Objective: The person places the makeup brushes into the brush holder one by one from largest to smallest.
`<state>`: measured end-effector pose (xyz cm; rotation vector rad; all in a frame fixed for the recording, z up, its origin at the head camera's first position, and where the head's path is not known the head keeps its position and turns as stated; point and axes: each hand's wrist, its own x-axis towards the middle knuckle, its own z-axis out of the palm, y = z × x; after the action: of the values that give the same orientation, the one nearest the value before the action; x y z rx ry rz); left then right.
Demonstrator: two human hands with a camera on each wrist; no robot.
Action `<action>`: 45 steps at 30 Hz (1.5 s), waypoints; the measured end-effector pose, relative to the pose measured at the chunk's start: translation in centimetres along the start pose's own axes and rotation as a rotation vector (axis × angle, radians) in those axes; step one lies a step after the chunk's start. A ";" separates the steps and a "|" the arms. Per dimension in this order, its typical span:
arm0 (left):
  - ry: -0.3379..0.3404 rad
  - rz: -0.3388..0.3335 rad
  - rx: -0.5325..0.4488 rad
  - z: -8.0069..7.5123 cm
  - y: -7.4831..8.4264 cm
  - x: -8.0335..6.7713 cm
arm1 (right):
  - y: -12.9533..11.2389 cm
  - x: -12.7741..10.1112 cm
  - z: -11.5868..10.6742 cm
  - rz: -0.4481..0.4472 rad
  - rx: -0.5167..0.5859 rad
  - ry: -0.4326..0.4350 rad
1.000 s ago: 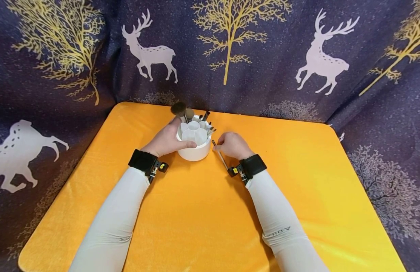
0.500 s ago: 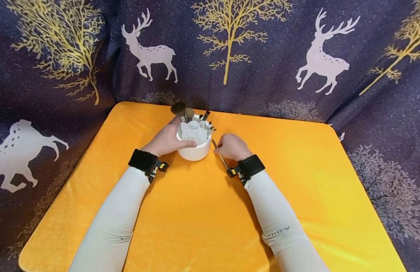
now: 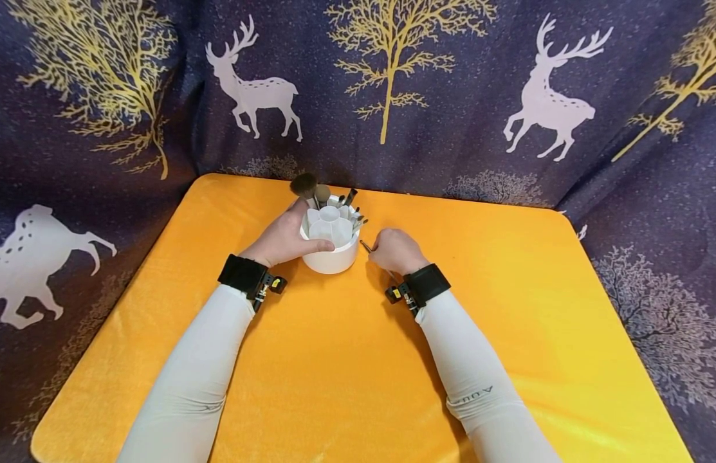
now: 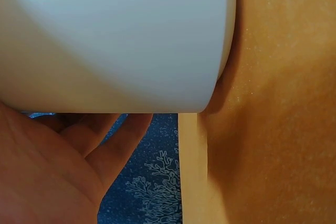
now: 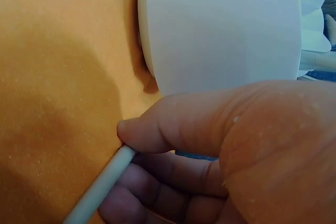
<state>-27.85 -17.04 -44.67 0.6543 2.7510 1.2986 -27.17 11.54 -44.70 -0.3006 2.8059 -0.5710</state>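
The left hand [image 3: 284, 236] is seen wrapped around the left side of a white round holder [image 3: 331, 243], with the thumb laid over its near rim and the fingers curled behind the far wall. The holder stands upright on the orange table [image 3: 334, 360], toward its far edge, and is divided into petal-shaped compartments around a central cup. Several makeup brushes [image 3: 311, 188] are stood in the far compartments, bristles up. Just right of the holder, the right hand [image 3: 395, 251] is rested on the table with its fingers closed around a slim brush handle [image 3: 366, 245]; the thumb [image 5: 157, 129] is pressed on the handle. A dark deer-patterned cloth [image 3: 531, 103] is hung behind the table.
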 end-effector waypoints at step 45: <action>-0.004 -0.008 -0.013 0.0 0.1 0.0 | -0.3 -0.5 -0.7 -0.073 0.178 0.476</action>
<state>-27.79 -17.00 -44.54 0.6441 2.7366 1.3113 -26.86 11.65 -43.91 -0.2586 3.1690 -1.0220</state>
